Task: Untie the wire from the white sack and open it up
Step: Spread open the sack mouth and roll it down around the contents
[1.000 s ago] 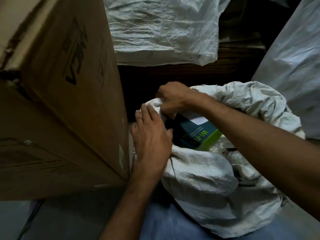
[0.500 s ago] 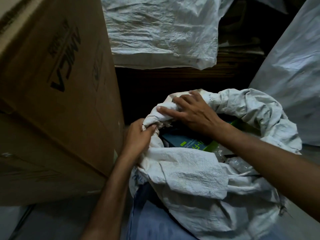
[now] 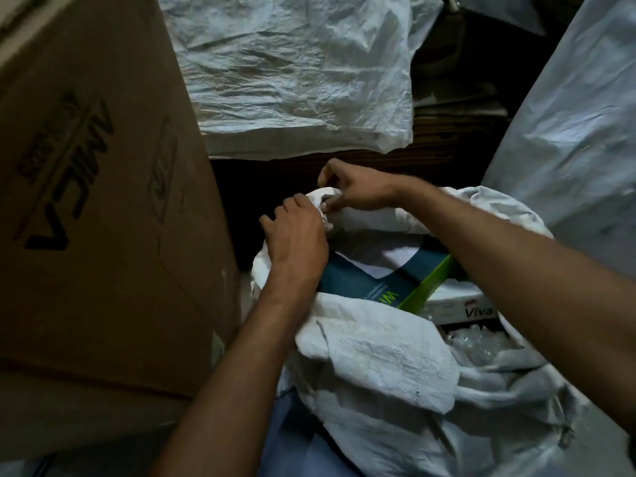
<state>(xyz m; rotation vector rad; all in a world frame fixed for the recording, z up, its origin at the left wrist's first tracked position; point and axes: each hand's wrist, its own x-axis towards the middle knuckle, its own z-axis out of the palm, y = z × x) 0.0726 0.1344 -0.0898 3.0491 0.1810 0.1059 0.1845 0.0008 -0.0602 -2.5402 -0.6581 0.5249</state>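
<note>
Right hand (image 3: 358,192) has curled, pinching the rim of the white sack (image 3: 389,366) beside the gripping left hand (image 3: 296,239).

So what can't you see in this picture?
Head view only:
- the wire: not made out; the left hand and right hand cover the bunched rim of the white sack.
- the blue box: its lettering is partly under the sack's fold.
- the Viva box: mostly behind the right forearm.
- deeper contents: hidden by the boxes and dim light.
- the cardboard box: cut off by the left edge.
</note>
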